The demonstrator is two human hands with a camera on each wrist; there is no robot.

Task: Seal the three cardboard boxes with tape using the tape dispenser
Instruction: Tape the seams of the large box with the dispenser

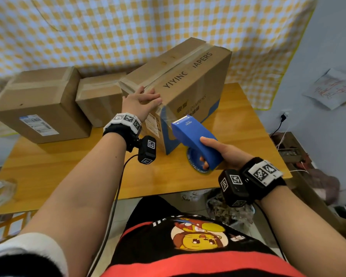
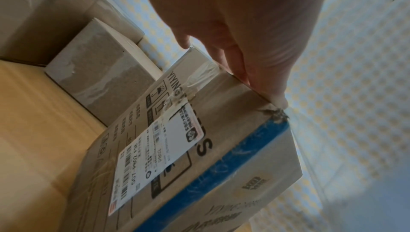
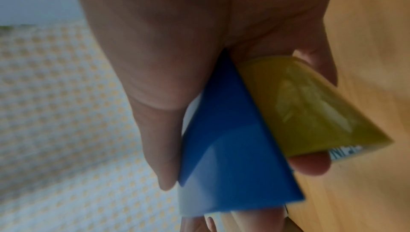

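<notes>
Taping the diaper box: left hand presses flat on it; right hand grips the tape dispenser beside its near corner, probably cutting next.

Three boxes stand on the surface. One tape dispenser, two hands. One spare tape roll at the left edge

tape dispenser showing solid blue | tape roll showing yellowish olive | printed box showing brown with a blue band and black lettering | curtain showing yellow-and-white check | table showing honey-toned wood | shirt showing black and red with a cartoon print
</notes>
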